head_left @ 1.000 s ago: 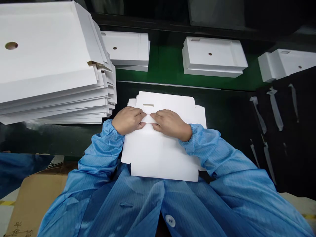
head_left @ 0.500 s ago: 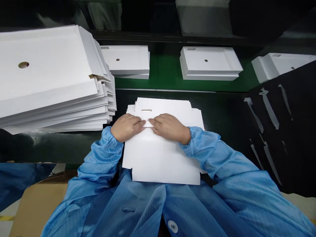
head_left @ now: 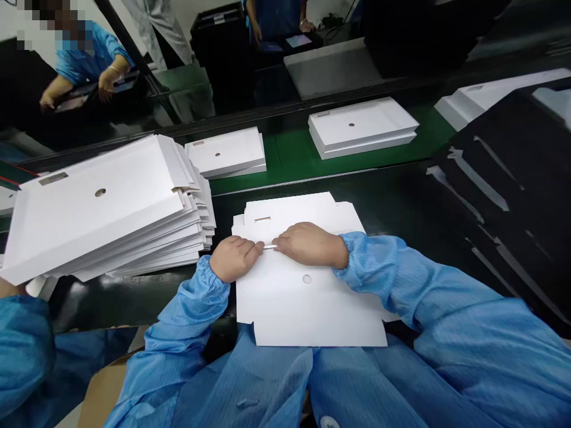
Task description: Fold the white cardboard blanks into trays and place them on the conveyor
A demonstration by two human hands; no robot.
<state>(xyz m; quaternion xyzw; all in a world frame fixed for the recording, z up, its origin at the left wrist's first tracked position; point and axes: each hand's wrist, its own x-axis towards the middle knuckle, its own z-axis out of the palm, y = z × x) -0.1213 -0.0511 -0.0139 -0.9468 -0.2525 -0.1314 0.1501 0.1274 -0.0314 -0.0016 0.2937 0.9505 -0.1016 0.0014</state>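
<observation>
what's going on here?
A person in a blue coat is working on a notched white sheet laid out in front of them. The left-hand grip and right-hand grip are pinching a thin raised fold, just nearer than the sheet's slot. The rest looks mostly flat. To the left sits a stack of white card pieces; beyond, white trays sit on a green strip.

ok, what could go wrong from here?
1. Left hand and right hand pinch a ridge in the sheet; uneven pressure might crease it crooked.
2. The sheet's near edge overlaps the jacket in view; leaning in could shift it.
3. The stack by the left sleeve is ragged; a bump might slide it.
</observation>
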